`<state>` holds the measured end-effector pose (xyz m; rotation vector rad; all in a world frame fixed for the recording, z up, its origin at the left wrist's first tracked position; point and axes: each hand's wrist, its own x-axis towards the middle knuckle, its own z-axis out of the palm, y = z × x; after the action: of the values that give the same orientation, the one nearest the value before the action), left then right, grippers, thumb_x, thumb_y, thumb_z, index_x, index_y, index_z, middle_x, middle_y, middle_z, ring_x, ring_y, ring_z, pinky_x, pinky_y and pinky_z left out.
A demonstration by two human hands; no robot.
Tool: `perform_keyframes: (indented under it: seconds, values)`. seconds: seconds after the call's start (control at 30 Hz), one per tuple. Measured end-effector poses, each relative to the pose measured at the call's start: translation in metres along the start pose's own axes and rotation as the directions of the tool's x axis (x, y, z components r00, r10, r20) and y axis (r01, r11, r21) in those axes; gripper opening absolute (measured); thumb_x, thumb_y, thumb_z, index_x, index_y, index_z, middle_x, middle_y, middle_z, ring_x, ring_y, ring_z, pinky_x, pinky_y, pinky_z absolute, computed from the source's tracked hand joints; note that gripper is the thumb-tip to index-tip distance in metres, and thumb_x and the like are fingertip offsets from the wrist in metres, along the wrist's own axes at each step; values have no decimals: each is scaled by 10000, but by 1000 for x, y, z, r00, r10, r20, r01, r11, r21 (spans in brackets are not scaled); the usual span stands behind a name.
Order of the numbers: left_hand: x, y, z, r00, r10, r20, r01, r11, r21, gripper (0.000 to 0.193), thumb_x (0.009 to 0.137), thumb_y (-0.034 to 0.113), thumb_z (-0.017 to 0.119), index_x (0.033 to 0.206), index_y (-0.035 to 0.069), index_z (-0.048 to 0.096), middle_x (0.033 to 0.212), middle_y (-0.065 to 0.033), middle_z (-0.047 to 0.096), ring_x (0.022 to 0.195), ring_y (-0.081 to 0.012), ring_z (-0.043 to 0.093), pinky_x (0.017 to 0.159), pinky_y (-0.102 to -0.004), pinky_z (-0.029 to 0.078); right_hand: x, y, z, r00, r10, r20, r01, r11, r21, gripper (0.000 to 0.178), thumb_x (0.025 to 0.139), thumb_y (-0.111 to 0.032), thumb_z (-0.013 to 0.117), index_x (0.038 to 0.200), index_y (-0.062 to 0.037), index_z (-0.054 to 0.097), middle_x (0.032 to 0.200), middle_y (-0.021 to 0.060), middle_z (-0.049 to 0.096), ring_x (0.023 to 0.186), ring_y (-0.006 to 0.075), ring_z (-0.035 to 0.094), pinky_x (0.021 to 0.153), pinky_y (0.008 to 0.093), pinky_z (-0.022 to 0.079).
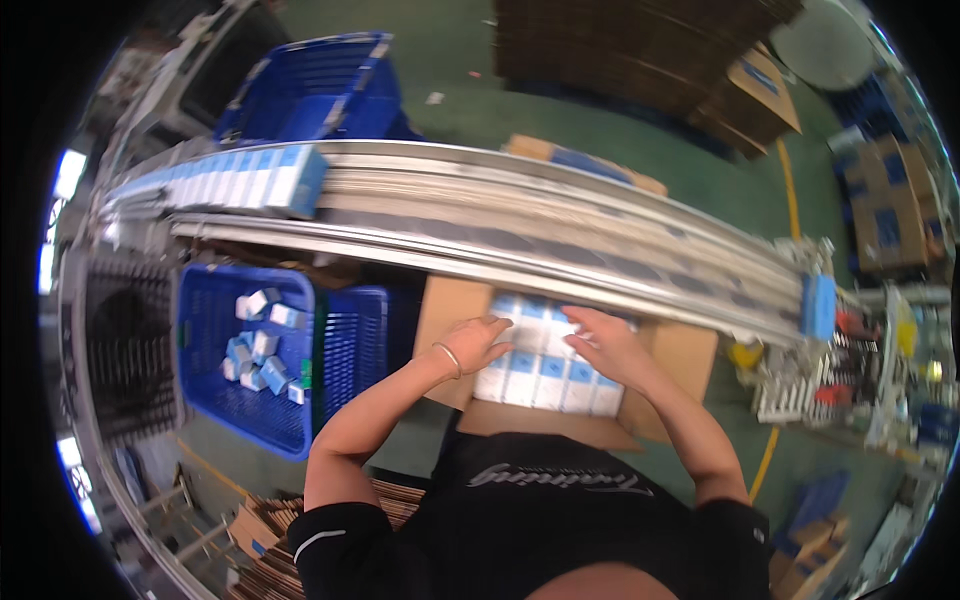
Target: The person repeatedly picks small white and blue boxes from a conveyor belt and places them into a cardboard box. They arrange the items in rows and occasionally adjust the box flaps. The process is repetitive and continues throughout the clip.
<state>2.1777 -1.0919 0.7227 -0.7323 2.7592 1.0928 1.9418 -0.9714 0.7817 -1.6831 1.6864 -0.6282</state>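
An open cardboard carton [545, 420] stands before me with its flaps folded out. Rows of small white-and-blue boxes [540, 385] fill it side by side. Over its left part is my left hand [478, 342], thumb and fingers apart, fingertips at the boxes. My right hand [607, 347] reaches in from the other side, its fingers spread and slightly bent, touching or just above the boxes. Neither hand is closed around a box. Whether the fingertips press on the boxes is hard to tell.
Beyond the carton runs a conveyor [560, 215], with a row of similar boxes [245, 180] at its left. A blue basket [250, 410] on the left holds several loose boxes. Another blue crate [310, 90] stands behind the conveyor. Flattened cardboard [395, 495] leans at lower left.
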Motion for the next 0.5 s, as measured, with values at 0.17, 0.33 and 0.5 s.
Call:
perform_keyframes:
  seconds: [0.17,0.33,0.5]
  values:
    - [-18,-138,-164,542,153,-826,255,907,335,182,808,155,601,936,33,560,809,-162,555,732,-348,573,560,-414,471,71,-12,12,681,163,-714,-38,982,188,152,876,-153,578,953,-35,633,784,99,652,698,175,628,620,287,486]
    - [-83,-328,-299,37,-105,-994,914,406,-9,466,841,357,587,1092,-31,527,1114,-204,554,1031,-349,532,889,-427,426,95,-18,20,762,296,-577,-306,948,82,165,854,-232,588,889,-83,650,690,124,646,630,236,646,599,319,489]
    - [-79,-326,-334,108,-640,-760,950,291,-110,814,774,678,483,1237,8,505,1221,-213,520,1165,-354,463,975,-419,380,97,-16,15,737,335,-587,-421,907,-11,157,836,-236,596,836,-86,643,644,107,633,582,249,627,565,337,481]
